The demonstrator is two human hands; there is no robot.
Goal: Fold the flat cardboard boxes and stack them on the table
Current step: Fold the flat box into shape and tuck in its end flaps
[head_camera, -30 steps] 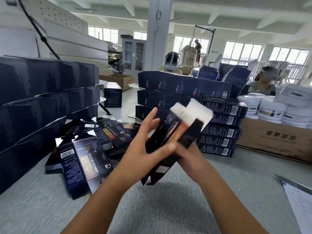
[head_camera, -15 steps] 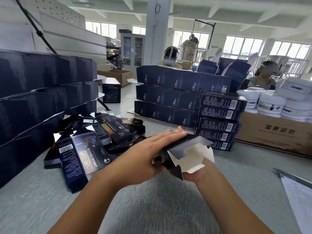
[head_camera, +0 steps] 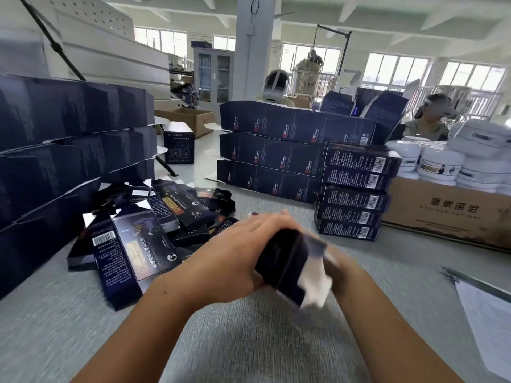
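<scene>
The dark cardboard box [head_camera: 282, 261] is up off the grey tabletop [head_camera: 249, 344], held at the centre between both hands. The left grip [head_camera: 235, 252] lies across its top and near side, released, with fingers laid out fairly straight and pressing on the cardboard. The right grip [head_camera: 341, 268] is tucked behind the far end, almost wholly hidden by the box. I cannot tell whether it is clenched on the box or loose.

The box is blurred. It reads as a near-black body, tilted down towards the right, with a crease line running across it. A white flap [head_camera: 315, 283] hangs open at its lower right end, showing the pale inner face.

To the left of the hands, a loose heap of flat boxes [head_camera: 138, 244] sprawls on the tabletop, with barcodes and gold print showing. Beyond the hands on the right stands a neat stack of folded boxes [head_camera: 356, 189], barcodes facing us. Just beside that stack is a brown carton [head_camera: 448, 214] topped with white jars [head_camera: 439, 164].
</scene>
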